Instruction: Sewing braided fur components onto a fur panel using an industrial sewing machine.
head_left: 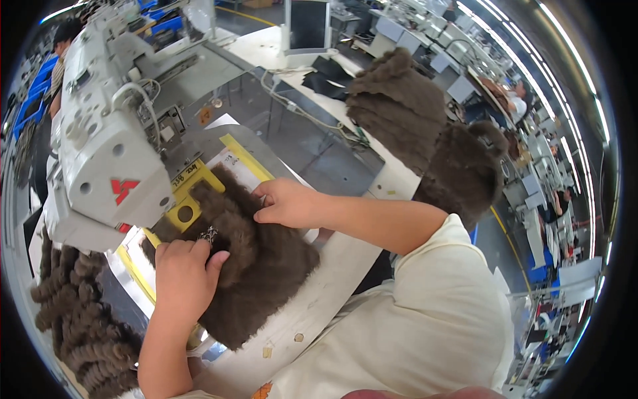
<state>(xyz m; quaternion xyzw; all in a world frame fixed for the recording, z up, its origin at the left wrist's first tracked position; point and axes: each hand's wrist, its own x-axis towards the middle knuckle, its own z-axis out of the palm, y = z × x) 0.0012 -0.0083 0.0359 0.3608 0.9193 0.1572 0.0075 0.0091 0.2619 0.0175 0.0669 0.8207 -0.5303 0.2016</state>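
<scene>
A dark brown fur piece [266,279] lies over a yellow-edged template [188,211] on the sewing machine's bed. My left hand [185,272] rests on the fur's left part, fingers bent down and thumb pressed into the pile; its fingertips are partly hidden. Beside those fingers shows a small black-and-white patterned bit [209,234], too small to name. Across the fur, my right hand [287,203] pinches its upper right edge between thumb and fingers. A lighter brown fur strip [229,226] lies on top, between my hands.
The large white sewing machine head [109,153] stands close at the left. Rolled fur strips [80,319] are heaped at lower left. More brown fur pieces [399,100] lie along the table's far right. A dark screen [309,25] stands at the back; people sit at distant workstations.
</scene>
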